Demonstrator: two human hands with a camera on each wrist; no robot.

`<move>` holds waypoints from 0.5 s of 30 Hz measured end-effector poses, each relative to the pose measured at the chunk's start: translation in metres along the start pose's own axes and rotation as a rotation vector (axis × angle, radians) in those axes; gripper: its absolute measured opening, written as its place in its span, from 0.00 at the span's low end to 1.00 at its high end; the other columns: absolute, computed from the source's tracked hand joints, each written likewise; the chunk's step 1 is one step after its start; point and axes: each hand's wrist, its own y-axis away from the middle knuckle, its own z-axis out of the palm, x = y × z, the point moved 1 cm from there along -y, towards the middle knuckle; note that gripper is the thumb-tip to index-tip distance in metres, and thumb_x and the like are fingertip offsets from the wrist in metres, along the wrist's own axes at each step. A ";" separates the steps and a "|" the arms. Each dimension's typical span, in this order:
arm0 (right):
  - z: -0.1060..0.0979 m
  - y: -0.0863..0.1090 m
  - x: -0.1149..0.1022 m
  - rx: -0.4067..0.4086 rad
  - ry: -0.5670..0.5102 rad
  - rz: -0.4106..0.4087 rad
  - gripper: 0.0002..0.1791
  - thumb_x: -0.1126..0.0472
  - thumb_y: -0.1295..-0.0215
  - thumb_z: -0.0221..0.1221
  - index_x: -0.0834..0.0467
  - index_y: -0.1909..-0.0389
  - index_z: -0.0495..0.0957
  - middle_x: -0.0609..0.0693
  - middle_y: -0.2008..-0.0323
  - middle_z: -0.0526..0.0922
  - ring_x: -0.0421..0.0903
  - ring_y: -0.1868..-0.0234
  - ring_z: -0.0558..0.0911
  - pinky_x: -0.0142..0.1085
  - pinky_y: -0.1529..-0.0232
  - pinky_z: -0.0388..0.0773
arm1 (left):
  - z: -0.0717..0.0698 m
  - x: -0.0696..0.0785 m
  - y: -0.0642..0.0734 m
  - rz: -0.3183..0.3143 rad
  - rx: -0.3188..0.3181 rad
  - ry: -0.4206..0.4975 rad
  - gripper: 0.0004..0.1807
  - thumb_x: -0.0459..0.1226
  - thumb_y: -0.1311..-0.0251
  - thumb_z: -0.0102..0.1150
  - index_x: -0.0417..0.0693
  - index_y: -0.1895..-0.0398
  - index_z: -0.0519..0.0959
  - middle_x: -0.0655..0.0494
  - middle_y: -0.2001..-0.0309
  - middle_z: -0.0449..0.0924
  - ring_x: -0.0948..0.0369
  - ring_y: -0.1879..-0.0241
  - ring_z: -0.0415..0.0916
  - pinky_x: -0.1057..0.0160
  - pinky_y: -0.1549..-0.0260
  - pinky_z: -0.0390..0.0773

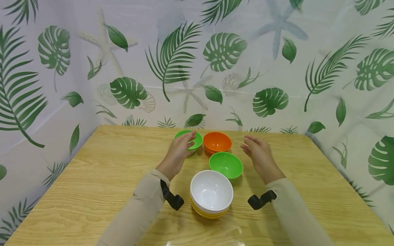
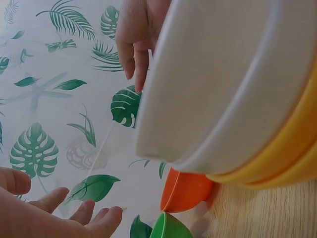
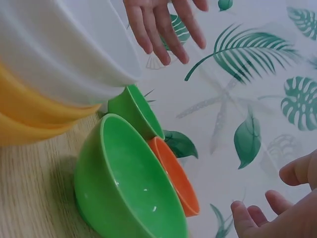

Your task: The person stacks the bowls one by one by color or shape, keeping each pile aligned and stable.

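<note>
Holds nothing in the left hand [image 1: 176, 155] or right hand [image 1: 261, 155], with relaxed fingers, and has the round nearer green bowl [image 1: 226, 165] at about eight o'clock from the right fingertips, closest to that hand.

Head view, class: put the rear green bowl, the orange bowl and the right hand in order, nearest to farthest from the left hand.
1. Rear green bowl: partly behind the left hand in this view.
2. Orange bowl: just right of the rear green bowl.
3. Right hand: farther right, past the orange bowl.
</note>
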 end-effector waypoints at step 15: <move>0.018 -0.039 0.007 -0.049 0.176 0.111 0.27 0.60 0.26 0.44 0.71 0.31 0.55 0.64 0.30 0.56 0.60 0.34 0.66 0.42 0.32 0.64 | 0.004 0.003 0.002 -0.049 -0.031 0.020 0.25 0.45 0.25 0.37 0.43 0.31 0.64 0.43 0.31 0.60 0.46 0.31 0.56 0.47 0.33 0.60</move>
